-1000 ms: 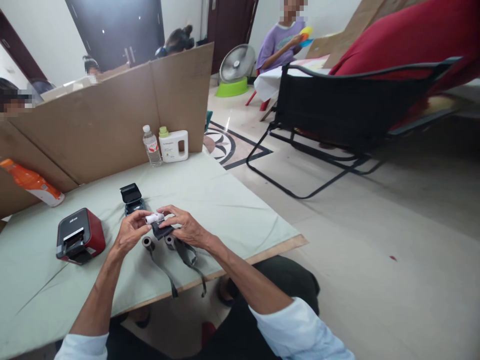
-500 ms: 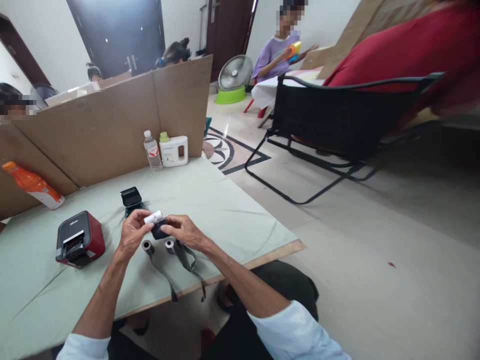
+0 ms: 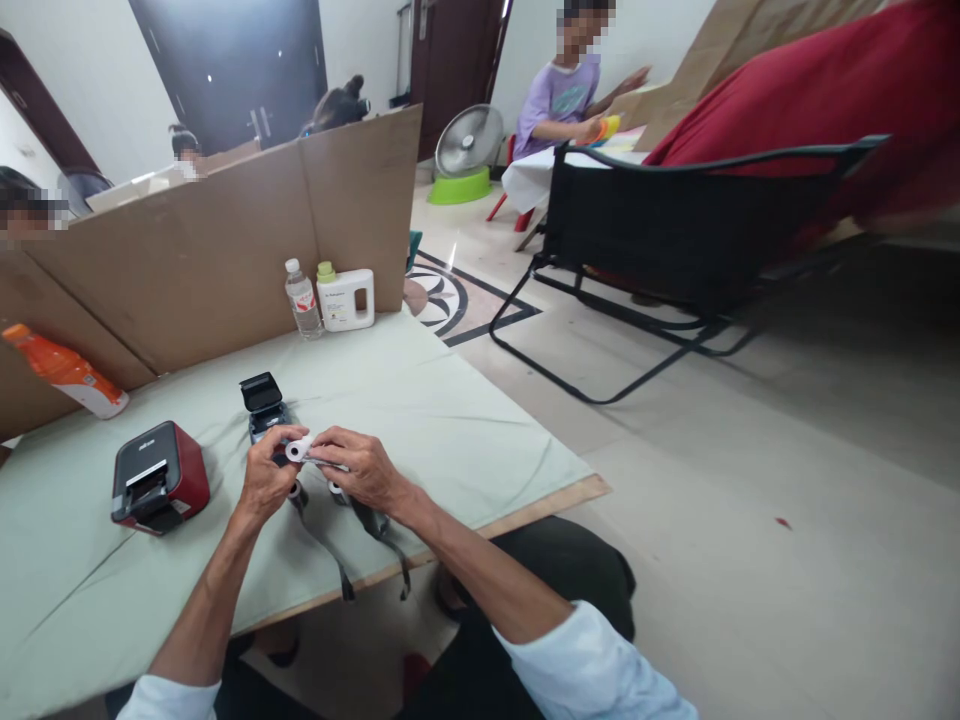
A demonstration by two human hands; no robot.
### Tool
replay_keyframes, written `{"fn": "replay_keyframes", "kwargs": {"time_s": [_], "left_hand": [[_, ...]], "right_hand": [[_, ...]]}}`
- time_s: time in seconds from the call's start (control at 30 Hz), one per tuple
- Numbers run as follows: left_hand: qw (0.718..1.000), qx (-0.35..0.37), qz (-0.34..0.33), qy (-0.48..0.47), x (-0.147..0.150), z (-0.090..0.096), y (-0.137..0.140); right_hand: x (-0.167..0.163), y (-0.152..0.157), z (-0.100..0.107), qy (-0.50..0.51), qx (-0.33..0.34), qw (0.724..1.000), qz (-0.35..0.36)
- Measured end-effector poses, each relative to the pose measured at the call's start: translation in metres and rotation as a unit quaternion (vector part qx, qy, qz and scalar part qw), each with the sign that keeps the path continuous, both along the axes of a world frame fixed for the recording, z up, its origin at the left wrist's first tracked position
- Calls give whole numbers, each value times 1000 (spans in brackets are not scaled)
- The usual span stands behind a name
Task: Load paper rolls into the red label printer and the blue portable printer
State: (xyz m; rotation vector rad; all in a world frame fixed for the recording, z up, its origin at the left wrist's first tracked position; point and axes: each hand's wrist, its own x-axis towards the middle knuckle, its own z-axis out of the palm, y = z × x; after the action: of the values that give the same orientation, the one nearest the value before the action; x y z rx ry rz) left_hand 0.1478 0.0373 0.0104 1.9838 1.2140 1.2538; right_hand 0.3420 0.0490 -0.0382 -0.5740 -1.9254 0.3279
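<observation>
A small white paper roll (image 3: 295,450) is held over the table, its hollow core turned toward me. My left hand (image 3: 267,478) is closed round its left side with thumb and fingers. From the right, my right hand (image 3: 360,468) pinches the roll's paper near its loose end. Just behind my left hand stands a small dark printer (image 3: 268,418) with its lid up. Below my hands are two more small rolls, the left roll (image 3: 298,496) and the right roll (image 3: 339,493), partly covered by my hands. Dark strips trail from them over the table's front edge.
A red and black printer (image 3: 161,478) sits at the left on the pale green table (image 3: 450,420). An orange bottle (image 3: 71,372), a clear water bottle (image 3: 304,302) and a white jug (image 3: 346,300) stand along the cardboard screen (image 3: 225,250). To the right is a black folding chair (image 3: 630,220).
The roll has turned so that its cored end faces me, and its dark hanging piece no longer shows. My right hand has shifted slightly left, its fingers now over the roll's paper.
</observation>
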Motion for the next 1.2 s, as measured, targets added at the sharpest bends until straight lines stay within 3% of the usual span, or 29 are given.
{"fn": "replay_keyframes", "kwargs": {"time_s": [0.27,0.47,0.63,0.8,0.93,1.2], "left_hand": [[993,-85,-2,-82,3,7,-7],[987,-137,9,-81,-7,9,-10],[976,-193,27,-99,-17,3,-15],[971,-211,28,-112,-20,-1,-20],[966,-233,8,-113,-19,-2,-17],[947,-279,-50,-150,-18,-9,-11]], "right_hand": [[4,1,3,1,-52,998,21],[0,-5,5,25,-128,991,19],[-5,-13,6,49,-262,963,33],[-4,-18,15,102,-322,934,115],[1,-19,24,110,-383,909,123],[2,-19,23,87,-391,906,138]]}}
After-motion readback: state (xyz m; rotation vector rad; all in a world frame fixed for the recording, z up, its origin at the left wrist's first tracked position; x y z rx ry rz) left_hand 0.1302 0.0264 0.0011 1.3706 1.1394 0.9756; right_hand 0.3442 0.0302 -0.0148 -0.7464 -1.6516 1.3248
